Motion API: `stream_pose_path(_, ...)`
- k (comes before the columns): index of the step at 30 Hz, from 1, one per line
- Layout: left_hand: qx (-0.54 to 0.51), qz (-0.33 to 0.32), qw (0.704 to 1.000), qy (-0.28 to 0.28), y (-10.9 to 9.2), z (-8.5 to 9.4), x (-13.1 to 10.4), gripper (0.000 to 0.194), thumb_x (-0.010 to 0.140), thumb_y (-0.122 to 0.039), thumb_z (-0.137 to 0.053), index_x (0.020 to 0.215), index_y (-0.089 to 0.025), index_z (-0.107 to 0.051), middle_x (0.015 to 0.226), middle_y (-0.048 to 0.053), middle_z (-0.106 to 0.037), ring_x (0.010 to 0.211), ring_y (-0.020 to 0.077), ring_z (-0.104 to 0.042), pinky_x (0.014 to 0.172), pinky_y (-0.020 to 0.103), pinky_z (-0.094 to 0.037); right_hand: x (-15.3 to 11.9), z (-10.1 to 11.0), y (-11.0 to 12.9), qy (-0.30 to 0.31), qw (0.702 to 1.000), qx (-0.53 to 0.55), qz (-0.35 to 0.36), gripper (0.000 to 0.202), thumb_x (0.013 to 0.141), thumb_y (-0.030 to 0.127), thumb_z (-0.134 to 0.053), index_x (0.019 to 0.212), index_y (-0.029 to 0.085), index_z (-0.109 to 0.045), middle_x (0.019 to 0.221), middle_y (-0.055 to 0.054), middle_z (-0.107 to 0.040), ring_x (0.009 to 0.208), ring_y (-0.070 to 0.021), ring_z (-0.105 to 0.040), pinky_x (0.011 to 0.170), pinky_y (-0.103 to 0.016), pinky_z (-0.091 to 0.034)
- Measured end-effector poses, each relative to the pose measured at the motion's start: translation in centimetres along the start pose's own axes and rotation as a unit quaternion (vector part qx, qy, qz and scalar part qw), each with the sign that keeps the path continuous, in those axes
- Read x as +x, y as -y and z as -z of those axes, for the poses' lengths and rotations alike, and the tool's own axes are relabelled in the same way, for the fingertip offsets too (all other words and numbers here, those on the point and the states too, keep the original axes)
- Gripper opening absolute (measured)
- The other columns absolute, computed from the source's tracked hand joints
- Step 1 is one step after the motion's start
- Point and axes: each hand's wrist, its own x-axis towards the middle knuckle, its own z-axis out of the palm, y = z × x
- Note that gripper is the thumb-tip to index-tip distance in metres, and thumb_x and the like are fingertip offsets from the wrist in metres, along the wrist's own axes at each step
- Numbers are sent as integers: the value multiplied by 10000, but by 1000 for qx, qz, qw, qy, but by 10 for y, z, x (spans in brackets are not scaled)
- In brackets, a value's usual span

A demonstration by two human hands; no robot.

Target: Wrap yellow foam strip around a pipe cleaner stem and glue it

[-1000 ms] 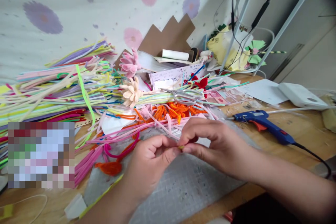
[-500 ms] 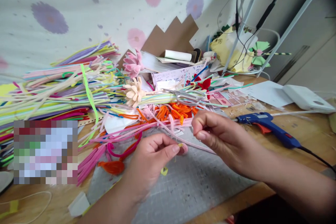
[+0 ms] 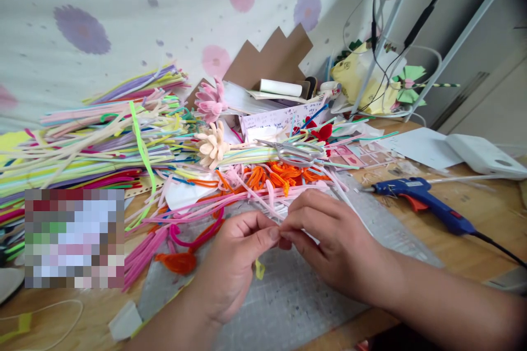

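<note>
My left hand (image 3: 241, 260) is closed in a pinch above the grey cutting mat (image 3: 288, 307). What lies between its thumb and fingers is too small and hidden to name. My right hand (image 3: 329, 236) is closed too, and its fingertips meet those of the left. Anything it pinches is covered by the fingers. Just under the left fingers shows a small yellow strip (image 3: 259, 270); I cannot tell whether it hangs or lies on the mat. An orange fuzzy piece (image 3: 177, 262) rests left of my left hand.
Bundles of pipe cleaners (image 3: 94, 148) fill the left side. Scissors (image 3: 298, 152) lie behind my hands, near a cream fuzzy flower (image 3: 212, 145) and a pink one (image 3: 211, 100). A blue glue gun (image 3: 428, 203) with a cord lies at right. Orange twisted pieces (image 3: 280, 174) lie behind the mat.
My right hand has come down and left, and its fingertips now touch the left hand's. My left hand has stayed nearly in place. The yellow bit at its fingertips is now hidden.
</note>
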Motion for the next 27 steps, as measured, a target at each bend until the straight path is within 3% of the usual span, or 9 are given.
stream_pose_path(4, -2, -4, 1000, 6, -2, 0, 0, 110, 752, -180, -674, 643, -166, -682, 619, -3, -677, 648, 130, -584, 635, 225, -409, 3, 5, -3, -10, 999, -9, -39, 127, 823, 75, -462, 729, 152, -497, 703, -38, -527, 646, -147, -467, 577, -275, -383)
stream_pose_path(8, 6, -5, 1000, -5, -7, -2, 2, 132, 773, -165, -649, 648, -155, -689, 640, 19, -707, 667, 138, -607, 653, 230, -415, 3, 18, -12, -1, 980, 106, -166, 118, 876, 153, -413, 766, 176, -448, 672, 8, -461, 582, -117, -408, 531, -246, -361)
stream_pose_path(12, 1, -9, 1000, 2, -8, -3, 3, 145, 793, -159, -630, 661, -149, -687, 668, 27, -721, 681, 135, -619, 661, 231, -424, 1, 21, -18, 40, 925, 296, -237, 139, 922, 222, -415, 795, 178, -449, 716, 11, -466, 639, -110, -459, 590, -245, -399)
stream_pose_path(15, -7, -9, 1000, 0, -7, -3, 3, 137, 795, -146, -624, 672, -151, -685, 677, 26, -726, 683, 130, -624, 655, 225, -425, -2, 18, -16, 28, 874, 409, -261, 120, 910, 214, -470, 799, 174, -453, 726, 18, -471, 662, -99, -509, 630, -244, -428)
stream_pose_path(18, -11, -14, 1000, 1, -7, -4, 3, 125, 788, -141, -631, 676, -149, -685, 671, 31, -730, 682, 129, -629, 653, 220, -427, -4, 16, -15, 10, 848, 459, -266, 105, 891, 197, -510, 801, 166, -467, 724, 15, -498, 659, -96, -533, 637, -245, -438)
stream_pose_path(23, -24, -12, 1000, 9, -7, -3, 2, 129, 792, -125, -622, 686, -146, -692, 689, 36, -740, 680, 129, -640, 654, 213, -446, -6, 18, -14, 5, 838, 479, -261, 60, 858, 156, -520, 804, 157, -493, 716, 16, -515, 656, -91, -544, 635, -239, -434)
stream_pose_path(27, -30, -15, 999, 19, -6, -2, 3, 141, 803, -124, -615, 692, -148, -697, 700, 34, -745, 713, 138, -658, 699, 220, -463, -6, 22, -12, 20, 851, 456, -261, 105, 791, 60, -505, 750, 151, -537, 677, 20, -542, 641, -84, -533, 626, -223, -421)
